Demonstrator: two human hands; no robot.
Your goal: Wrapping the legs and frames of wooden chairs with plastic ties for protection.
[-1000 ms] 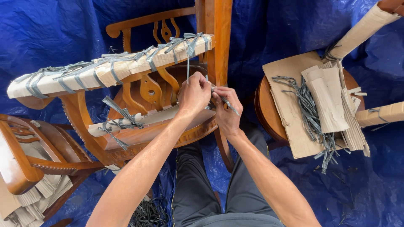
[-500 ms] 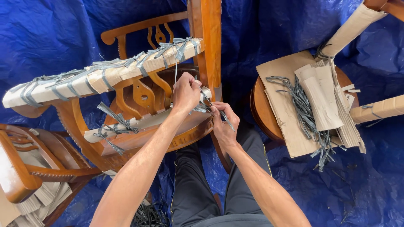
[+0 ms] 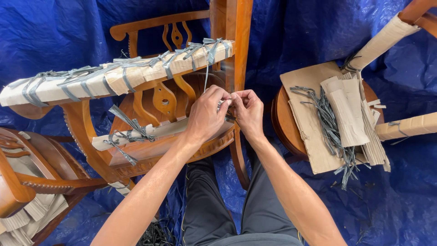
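A carved wooden chair (image 3: 159, 98) stands in front of me, its top rail wrapped in cardboard (image 3: 100, 79) tied with several grey plastic straps. My left hand (image 3: 207, 114) and my right hand (image 3: 248, 109) meet at the chair's upright post (image 3: 236, 54). Both pinch a grey strap (image 3: 207, 68) that hangs down from the wrapped rail. A lower rail also carries cardboard (image 3: 150, 132) bound with knotted straps.
To the right, a round wooden seat (image 3: 284, 125) holds cardboard sheets (image 3: 309, 114), rolled cardboard (image 3: 348, 114) and a bundle of loose grey straps (image 3: 330, 127). Another chair (image 3: 27, 182) sits at the lower left. A blue tarp (image 3: 391, 196) covers the floor. My dark-trousered legs (image 3: 227, 214) are below.
Both hands have shifted slightly up and closer together at the post, still working the strap. The view has tilted a little.
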